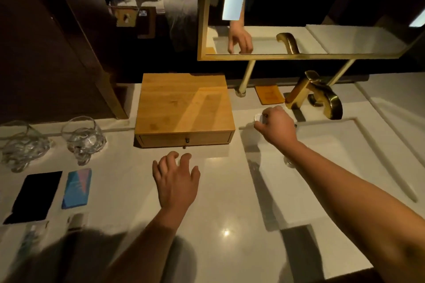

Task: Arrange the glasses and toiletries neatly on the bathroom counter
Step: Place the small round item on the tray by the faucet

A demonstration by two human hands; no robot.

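Note:
Two clear, wavy glasses stand at the left of the white counter (225, 202): one glass (85, 139) next to the wooden box, the other glass (21, 147) at the far left edge. In front of them lie a black packet (34, 197) and a blue packet (77, 188), with a small tube (30, 239) nearer me. My right hand (277, 125) reaches to the sink's back left corner, its fingers closed on a small clear round object (258, 117). My left hand (177, 179) hovers over the counter before the box, fingers spread, holding nothing.
A wooden drawer box (184, 108) sits at the back of the counter. A brass faucet (319, 95) stands behind the sunken sink (333, 156). A small wooden tray (269, 94) lies by the mirror post. A gold-framed mirror (203, 18) hangs above.

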